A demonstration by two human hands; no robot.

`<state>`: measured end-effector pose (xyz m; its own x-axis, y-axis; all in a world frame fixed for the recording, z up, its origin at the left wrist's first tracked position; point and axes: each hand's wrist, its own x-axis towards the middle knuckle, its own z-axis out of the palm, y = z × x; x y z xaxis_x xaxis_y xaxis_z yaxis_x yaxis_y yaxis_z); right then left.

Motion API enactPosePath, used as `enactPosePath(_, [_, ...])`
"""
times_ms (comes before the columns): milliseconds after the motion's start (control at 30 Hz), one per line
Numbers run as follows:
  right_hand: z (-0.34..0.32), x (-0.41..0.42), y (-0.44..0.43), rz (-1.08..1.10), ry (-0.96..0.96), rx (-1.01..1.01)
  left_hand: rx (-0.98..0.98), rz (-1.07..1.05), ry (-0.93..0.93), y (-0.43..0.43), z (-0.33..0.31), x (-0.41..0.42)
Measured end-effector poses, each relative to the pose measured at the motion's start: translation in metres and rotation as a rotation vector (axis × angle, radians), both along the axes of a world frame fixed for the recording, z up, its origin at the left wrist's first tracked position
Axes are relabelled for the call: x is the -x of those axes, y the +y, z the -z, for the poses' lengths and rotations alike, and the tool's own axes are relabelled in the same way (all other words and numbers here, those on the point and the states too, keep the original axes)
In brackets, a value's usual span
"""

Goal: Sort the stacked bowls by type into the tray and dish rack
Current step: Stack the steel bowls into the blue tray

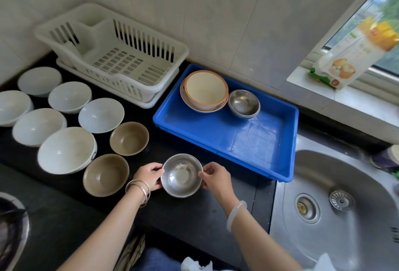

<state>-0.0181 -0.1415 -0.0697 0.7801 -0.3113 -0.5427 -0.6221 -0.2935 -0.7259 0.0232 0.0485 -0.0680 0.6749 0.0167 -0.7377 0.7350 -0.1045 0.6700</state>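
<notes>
A steel bowl [181, 175] sits low on the black counter, gripped at its rim from both sides by my left hand [149, 175] and my right hand [216, 177]. The blue tray [248, 141] behind it holds a cream bowl with an orange rim [206, 91] nested in a similar bowl, and a stack of steel bowls [244, 103] beside it. The white dish rack [116, 54] stands at the back left with nothing in it. Two brown bowls [129, 138] [105, 175] and several white bowls [67, 149] are spread over the counter on the left.
A steel sink [336, 206] lies to the right of the tray. A food packet [354, 54] leans on the window sill at the upper right. A dark pan or pot rim [13, 227] shows at the lower left edge.
</notes>
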Motion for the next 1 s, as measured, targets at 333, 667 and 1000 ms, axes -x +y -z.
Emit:
enactPosePath(333, [0.002, -0.001, -0.001, 0.059, 0.026, -0.259, -0.007, -0.003, -0.01, -0.002, -0.011, -0.003])
enactPosePath(667, [-0.051, -0.045, -0.054, 0.176, -0.154, -0.285, 0.119, 0.022, -0.162, -0.052, -0.058, -0.057])
enactPosePath(1000, [-0.077, -0.11, -0.141, 0.381, -0.269, -0.214, 0.074, 0.143, -0.341, -0.166, -0.064, -0.126])
